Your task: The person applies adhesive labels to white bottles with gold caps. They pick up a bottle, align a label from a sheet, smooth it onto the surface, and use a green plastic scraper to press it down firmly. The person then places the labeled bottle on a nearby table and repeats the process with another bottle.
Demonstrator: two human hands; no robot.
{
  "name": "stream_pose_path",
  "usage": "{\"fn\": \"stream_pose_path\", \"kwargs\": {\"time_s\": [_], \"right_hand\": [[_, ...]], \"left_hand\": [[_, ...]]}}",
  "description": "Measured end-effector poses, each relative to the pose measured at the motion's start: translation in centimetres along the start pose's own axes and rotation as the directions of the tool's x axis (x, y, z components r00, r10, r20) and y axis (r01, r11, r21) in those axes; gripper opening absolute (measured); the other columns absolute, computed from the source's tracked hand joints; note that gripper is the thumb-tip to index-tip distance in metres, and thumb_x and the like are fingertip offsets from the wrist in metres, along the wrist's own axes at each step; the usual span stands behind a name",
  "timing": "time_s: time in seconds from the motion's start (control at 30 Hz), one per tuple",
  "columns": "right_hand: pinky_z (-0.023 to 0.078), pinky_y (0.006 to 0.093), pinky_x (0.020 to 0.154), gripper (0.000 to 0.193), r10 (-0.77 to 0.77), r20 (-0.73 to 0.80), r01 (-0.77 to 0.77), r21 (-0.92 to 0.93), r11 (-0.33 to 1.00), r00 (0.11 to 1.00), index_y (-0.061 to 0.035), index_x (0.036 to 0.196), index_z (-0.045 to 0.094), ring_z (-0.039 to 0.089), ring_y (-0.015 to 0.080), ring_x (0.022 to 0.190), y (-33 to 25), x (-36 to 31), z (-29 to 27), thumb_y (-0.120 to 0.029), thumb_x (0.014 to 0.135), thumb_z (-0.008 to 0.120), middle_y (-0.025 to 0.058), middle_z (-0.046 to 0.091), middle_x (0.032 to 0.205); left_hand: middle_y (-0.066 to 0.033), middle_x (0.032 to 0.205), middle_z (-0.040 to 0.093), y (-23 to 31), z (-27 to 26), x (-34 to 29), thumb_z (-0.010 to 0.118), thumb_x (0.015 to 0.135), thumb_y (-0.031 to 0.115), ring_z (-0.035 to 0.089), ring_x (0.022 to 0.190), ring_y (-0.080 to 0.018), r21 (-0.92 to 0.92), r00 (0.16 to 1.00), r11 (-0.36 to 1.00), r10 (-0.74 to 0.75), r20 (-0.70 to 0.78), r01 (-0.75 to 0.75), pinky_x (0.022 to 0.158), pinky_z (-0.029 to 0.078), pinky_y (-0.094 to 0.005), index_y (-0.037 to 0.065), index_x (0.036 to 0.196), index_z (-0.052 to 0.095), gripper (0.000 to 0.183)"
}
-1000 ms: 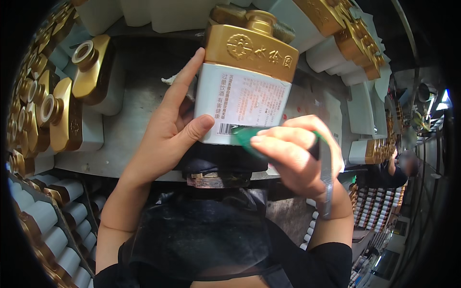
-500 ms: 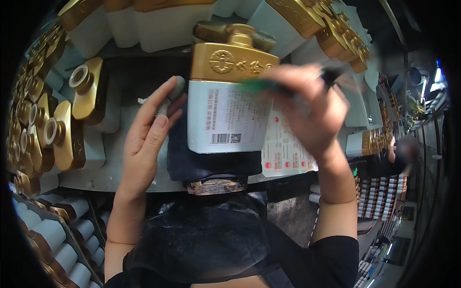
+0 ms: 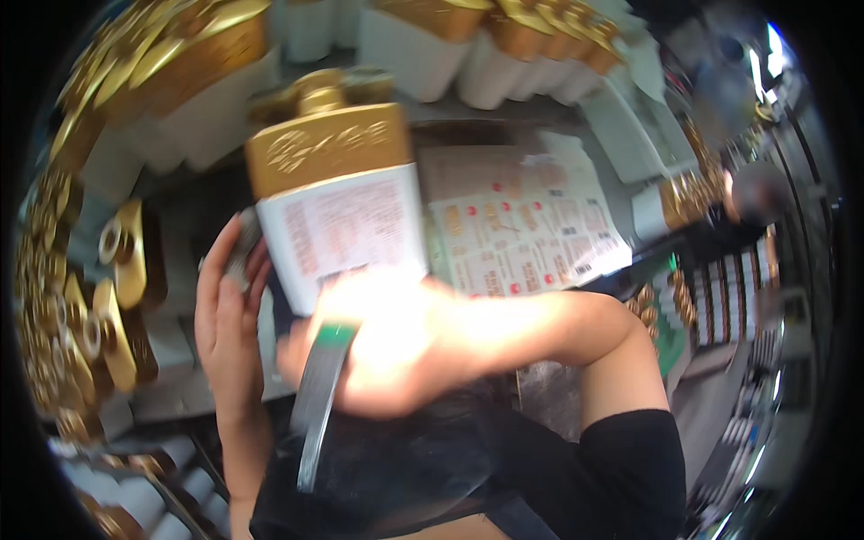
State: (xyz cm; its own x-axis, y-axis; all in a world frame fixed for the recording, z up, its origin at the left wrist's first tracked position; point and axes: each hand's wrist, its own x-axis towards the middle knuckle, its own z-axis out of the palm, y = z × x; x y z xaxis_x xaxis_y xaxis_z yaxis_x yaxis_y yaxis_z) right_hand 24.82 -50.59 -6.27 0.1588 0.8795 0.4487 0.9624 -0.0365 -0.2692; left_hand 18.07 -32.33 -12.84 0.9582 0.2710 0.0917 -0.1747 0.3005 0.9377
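A flat bottle (image 3: 344, 225) with a gold shoulder and neck and a white body lies tilted, its printed label facing up, on a dark cloth. Close to its left side is my left hand (image 3: 227, 310), with a grey cloth-like wad (image 3: 243, 243) between its curled fingers and thumb. Across the bottle's lower end reaches my right hand (image 3: 387, 342), blurred and glaringly lit. It grips a long, flat grey tool (image 3: 319, 409) with a green band, which points down toward my apron. The tool's kind is unclear.
A sheet of printed labels (image 3: 504, 229) lies right of the bottle. Several gold-and-white bottles (image 3: 130, 261) stand at the left, and more stand along the back (image 3: 432, 54). Another person (image 3: 756, 202) is at the far right.
My right hand has swung from the bottle's right side down and left across its lower end, taking the tool along. The view has shifted, so the bottle appears farther left and tilted.
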Motion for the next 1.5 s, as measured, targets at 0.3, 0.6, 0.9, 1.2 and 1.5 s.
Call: {"fn": "stream_pose_path", "kwargs": {"time_s": [0.3, 0.6, 0.9, 1.2, 1.5], "right_hand": [[0.054, 0.0280, 0.065, 0.024, 0.281, -0.235, -0.252, 0.148, 0.956, 0.930, -0.0097, 0.100, 0.070, 0.066, 0.0173, 0.074, -2.0, -8.3, -1.6, -0.009, 0.077, 0.076, 0.0018, 0.068, 0.084], [0.049, 0.0284, 0.081, 0.024, 0.978, -0.170, -0.766, 0.611, 0.200, 0.120, -0.0049, 0.107, 0.066, 0.061, 0.0125, 0.093, 7.6, -24.7, -7.8, -0.024, 0.094, 0.059, 0.0054, 0.065, 0.091], [0.049, 0.0405, 0.087, 0.040, 0.803, -0.039, -0.753, -0.376, 0.539, 0.594, -0.0152, 0.121, 0.065, 0.061, 0.0329, 0.101, 21.5, -25.6, -6.7, -0.035, 0.086, 0.066, 0.0133, 0.067, 0.103], [0.049, 0.0357, 0.088, 0.032, 0.863, 0.282, -0.833, -0.261, 0.489, 0.419, -0.0119, 0.107, 0.066, 0.064, 0.0301, 0.099, 25.4, -23.3, -8.2, -0.033, 0.083, 0.067, 0.0155, 0.068, 0.102], [0.052, 0.0355, 0.057, 0.006, 0.579, -0.235, -0.534, -0.732, 0.424, 0.781, -0.0101, 0.085, 0.068, 0.067, 0.0245, 0.071, 13.4, -21.2, -5.1, -0.015, 0.081, 0.069, 0.0068, 0.066, 0.069]], "left_hand": [[-0.0199, 0.149, 0.037, -1.1, 2.2, 0.4, 0.087, 0.063, 0.000, 0.040, 0.136, -0.0307, 0.660, 0.966, 0.710, 0.128, 0.225, -0.247, 0.112, 0.033, -0.0427, 0.024, 0.156, 0.001, 0.128], [-0.0130, 0.113, 0.066, 1.6, 4.4, 0.7, 0.086, 0.060, 0.005, 0.057, 0.119, -0.0312, 0.717, 0.743, 0.278, 0.462, 0.484, -0.640, 0.113, 0.031, -0.0554, 0.016, 0.128, 0.054, 0.076], [-0.0196, 0.143, 0.044, 0.1, 5.4, 0.1, 0.090, 0.054, 0.032, 0.043, 0.133, -0.0366, 0.825, 0.823, 0.151, 0.286, 0.491, -0.544, 0.118, 0.021, -0.0513, 0.008, 0.141, 0.044, 0.101], [-0.0163, 0.157, 0.024, 0.2, 4.9, 0.3, 0.076, 0.062, -0.004, 0.039, 0.137, -0.0302, 0.836, 0.976, 0.506, 0.150, 0.159, -0.214, 0.112, 0.033, -0.0395, 0.006, 0.155, 0.010, 0.115], [-0.0201, 0.156, 0.022, 0.7, 2.3, 0.2, 0.092, 0.058, 0.032, 0.032, 0.141, -0.0317, 0.766, 0.972, 0.600, 0.098, 0.215, -0.230, 0.116, 0.027, -0.0417, 0.003, 0.154, 0.015, 0.126]]}}
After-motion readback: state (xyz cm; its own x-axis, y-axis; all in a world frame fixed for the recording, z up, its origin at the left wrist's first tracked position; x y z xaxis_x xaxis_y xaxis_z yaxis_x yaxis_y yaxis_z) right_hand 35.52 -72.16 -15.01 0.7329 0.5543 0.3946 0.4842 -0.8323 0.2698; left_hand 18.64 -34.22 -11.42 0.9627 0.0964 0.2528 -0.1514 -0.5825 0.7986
